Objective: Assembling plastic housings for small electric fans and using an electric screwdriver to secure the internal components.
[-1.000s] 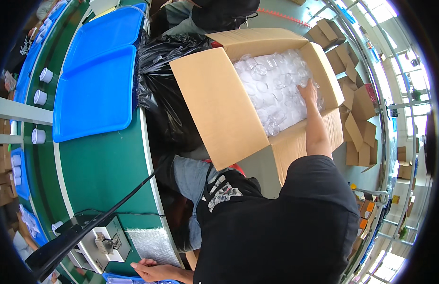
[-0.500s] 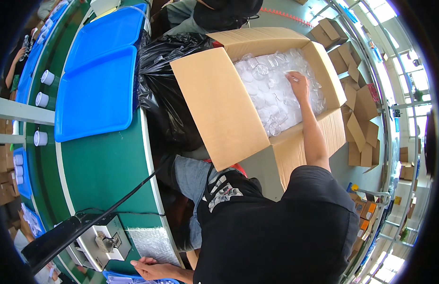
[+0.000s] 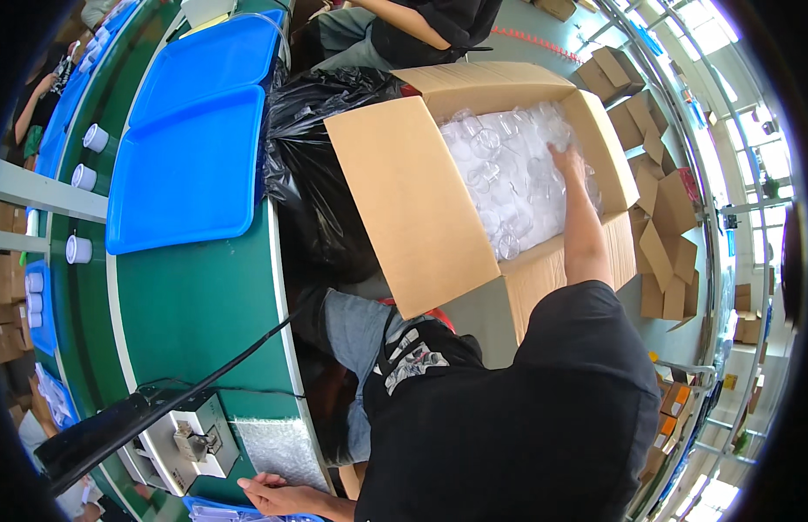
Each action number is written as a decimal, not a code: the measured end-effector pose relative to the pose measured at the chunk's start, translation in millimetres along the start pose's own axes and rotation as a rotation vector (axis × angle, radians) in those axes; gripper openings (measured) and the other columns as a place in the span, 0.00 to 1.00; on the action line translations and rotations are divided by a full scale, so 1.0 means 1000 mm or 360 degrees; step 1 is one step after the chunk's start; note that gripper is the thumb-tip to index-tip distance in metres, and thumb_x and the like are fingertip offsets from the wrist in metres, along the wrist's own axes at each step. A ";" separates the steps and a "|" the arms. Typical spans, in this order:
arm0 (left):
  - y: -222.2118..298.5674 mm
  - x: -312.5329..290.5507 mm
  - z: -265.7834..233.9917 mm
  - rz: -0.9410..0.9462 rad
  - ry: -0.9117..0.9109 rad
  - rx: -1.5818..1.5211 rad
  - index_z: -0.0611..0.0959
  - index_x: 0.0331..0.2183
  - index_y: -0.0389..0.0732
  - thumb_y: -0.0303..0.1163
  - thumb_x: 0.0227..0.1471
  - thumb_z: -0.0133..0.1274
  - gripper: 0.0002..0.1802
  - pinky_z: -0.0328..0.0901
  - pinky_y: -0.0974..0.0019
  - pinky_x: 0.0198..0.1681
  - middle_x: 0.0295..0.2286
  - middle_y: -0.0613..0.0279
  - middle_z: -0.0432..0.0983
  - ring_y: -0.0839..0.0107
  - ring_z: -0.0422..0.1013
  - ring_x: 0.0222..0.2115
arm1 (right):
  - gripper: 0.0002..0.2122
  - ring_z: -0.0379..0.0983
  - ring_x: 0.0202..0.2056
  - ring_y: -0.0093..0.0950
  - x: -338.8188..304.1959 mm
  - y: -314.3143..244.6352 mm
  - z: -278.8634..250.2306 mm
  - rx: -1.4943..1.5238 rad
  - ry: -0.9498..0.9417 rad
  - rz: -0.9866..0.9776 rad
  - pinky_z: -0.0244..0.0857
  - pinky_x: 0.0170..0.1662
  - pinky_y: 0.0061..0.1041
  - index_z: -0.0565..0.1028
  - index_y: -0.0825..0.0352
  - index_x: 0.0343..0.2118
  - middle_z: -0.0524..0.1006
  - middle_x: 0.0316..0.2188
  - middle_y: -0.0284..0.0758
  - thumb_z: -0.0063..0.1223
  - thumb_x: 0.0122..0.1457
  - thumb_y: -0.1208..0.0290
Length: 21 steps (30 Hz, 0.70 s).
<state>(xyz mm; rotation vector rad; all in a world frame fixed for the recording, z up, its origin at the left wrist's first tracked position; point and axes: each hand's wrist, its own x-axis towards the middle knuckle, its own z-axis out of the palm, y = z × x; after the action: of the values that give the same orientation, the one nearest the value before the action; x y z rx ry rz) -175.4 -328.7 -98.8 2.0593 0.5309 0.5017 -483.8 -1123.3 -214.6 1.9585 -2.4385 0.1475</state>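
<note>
The right hand (image 3: 567,163) is pressed among clear plastic cups (image 3: 499,183) in the far cardboard box (image 3: 412,209); its grip cannot be told. The left hand (image 3: 269,494) is laid flat, fingers spread, on the near green table (image 3: 195,313), nothing held.

Brown cardboard box (image 3: 421,200) at one o'clock holds clear, glassy plastic pieces (image 3: 499,174); a glossy black bag (image 3: 312,165) sits at twelve; two bright blue trays (image 3: 191,148) at eleven lie on a dark green belt (image 3: 195,313); white cups (image 3: 83,177) at ten
</note>
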 end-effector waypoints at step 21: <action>-0.010 0.000 -0.001 0.0087 0.0022 0.0112 0.75 0.21 0.41 0.53 0.68 0.51 0.29 0.50 0.71 0.24 0.17 0.71 0.61 0.80 0.56 0.21 | 0.16 0.79 0.44 0.38 0.057 -0.016 0.000 0.1338 0.0439 -0.0334 0.69 0.50 0.34 0.82 0.67 0.43 0.83 0.39 0.42 0.68 0.56 0.62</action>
<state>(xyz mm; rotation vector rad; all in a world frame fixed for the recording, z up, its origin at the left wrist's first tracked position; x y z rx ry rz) -177.6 -322.5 -106.9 2.1434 0.5079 0.5364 -481.1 -1181.9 -209.8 2.2024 -2.1316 1.5258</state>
